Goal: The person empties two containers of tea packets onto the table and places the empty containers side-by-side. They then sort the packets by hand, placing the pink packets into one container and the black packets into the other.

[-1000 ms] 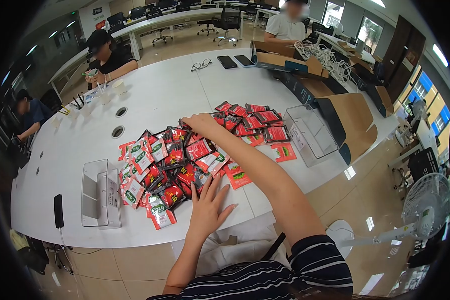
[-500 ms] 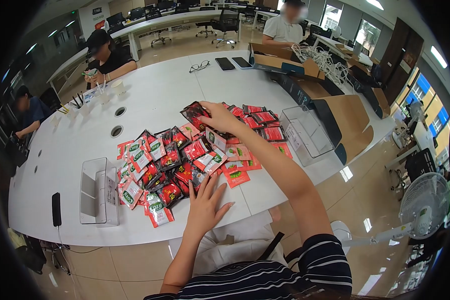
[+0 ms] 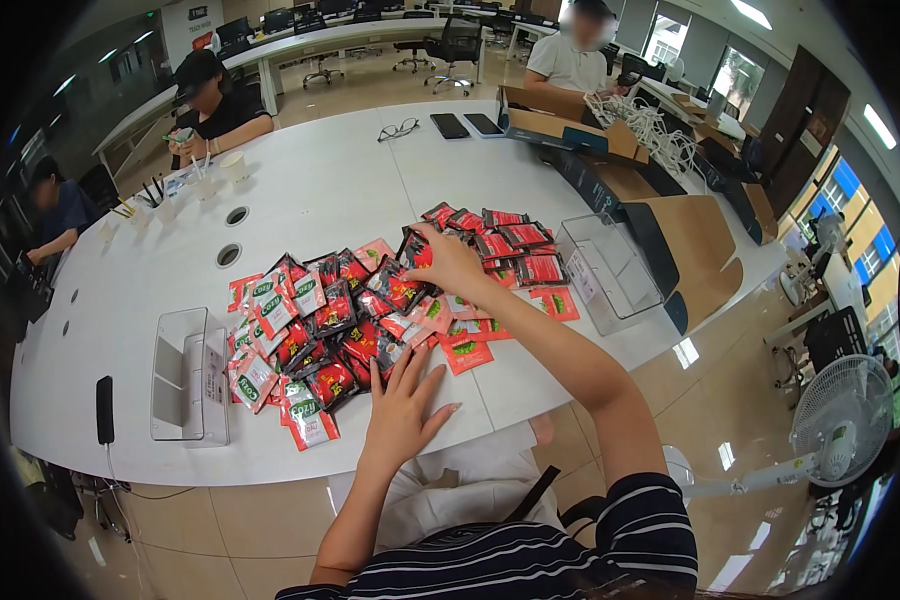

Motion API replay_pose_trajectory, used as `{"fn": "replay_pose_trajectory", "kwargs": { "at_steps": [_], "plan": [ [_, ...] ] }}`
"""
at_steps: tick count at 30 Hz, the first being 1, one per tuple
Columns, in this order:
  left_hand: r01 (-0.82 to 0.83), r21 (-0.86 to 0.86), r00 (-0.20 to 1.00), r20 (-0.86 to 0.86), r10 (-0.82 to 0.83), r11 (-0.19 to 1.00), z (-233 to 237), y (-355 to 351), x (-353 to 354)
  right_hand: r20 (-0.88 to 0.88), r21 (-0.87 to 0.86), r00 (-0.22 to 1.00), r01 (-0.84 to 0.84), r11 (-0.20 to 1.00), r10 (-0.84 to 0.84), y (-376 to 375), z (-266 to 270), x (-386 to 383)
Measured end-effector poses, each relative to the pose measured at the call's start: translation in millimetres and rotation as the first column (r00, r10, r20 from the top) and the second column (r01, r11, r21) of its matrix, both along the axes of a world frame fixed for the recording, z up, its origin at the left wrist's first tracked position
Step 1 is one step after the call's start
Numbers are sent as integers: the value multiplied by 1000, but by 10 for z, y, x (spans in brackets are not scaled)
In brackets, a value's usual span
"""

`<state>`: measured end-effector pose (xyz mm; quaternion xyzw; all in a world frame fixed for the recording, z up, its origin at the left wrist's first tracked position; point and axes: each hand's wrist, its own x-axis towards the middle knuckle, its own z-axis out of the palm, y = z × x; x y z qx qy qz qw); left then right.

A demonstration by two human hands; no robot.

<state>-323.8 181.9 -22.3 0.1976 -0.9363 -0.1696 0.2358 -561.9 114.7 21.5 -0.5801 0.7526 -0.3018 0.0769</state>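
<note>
A heap of small sachets lies on the white table, black-and-red ones mixed with pink-and-white ones such as the pink-and-white sachet (image 3: 311, 417) at its near edge. My right hand (image 3: 452, 266) reaches over the far right part of the heap, its thumb and fingers closed on a black-and-red sachet (image 3: 416, 249). That sachet is partly hidden by the fingers. My left hand (image 3: 404, 402) lies with spread fingers at the near side of the heap, fingertips touching the sachets there and holding nothing.
A clear plastic box (image 3: 192, 390) stands left of the heap, another clear box (image 3: 610, 275) right of it. Beyond are phones (image 3: 450, 126), glasses (image 3: 399, 129), opened cardboard boxes (image 3: 685, 245) and white cables (image 3: 655, 135). Other people sit at the far side.
My right hand has moved right and toward me with the black-and-red sachet, lower over the heap. My left hand stays nearly in place. The view has shifted slightly.
</note>
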Motion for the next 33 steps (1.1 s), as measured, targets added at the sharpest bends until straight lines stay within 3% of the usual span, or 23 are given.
{"fn": "replay_pose_trajectory", "kwargs": {
  "at_steps": [4,7,8,12,15,16,20,23,28,31,33],
  "plan": [
    [4,-6,1000,2,-4,1000,5,-2,1,-235,65,972,-1,998,16,72,9,-69],
    [-2,-18,1000,8,2,1000,-13,-9,2,-183,-22,976,-125,992,119,240,-6,-250],
    [-2,-15,1000,8,2,1000,-12,-15,1,-160,69,976,-140,988,150,348,47,-330],
    [-3,-11,1000,11,3,1000,3,-10,-6,-362,270,927,6,963,96,563,104,-697],
    [-5,-13,1000,15,5,1000,15,-9,-7,-264,274,962,139,952,-64,498,15,-995],
    [-7,-14,1000,17,7,1000,15,-5,-7,-196,272,977,132,953,-79,460,-52,-1067],
    [-5,-4,1000,23,5,1000,13,-15,-8,-224,340,972,141,930,-65,339,-329,-1007],
    [-4,8,1000,24,4,1000,17,-10,-9,-165,233,984,-27,972,67,281,-526,-1049],
    [-4,3,999,35,4,1000,16,-9,-14,-250,190,965,-24,981,72,360,-305,-747],
    [-4,9,999,33,4,1000,8,-10,-11,-204,233,971,-74,970,123,439,14,-626],
    [-2,12,1000,19,2,1000,18,-8,-9,-308,381,921,-112,918,241,413,140,-629]
  ]
}}
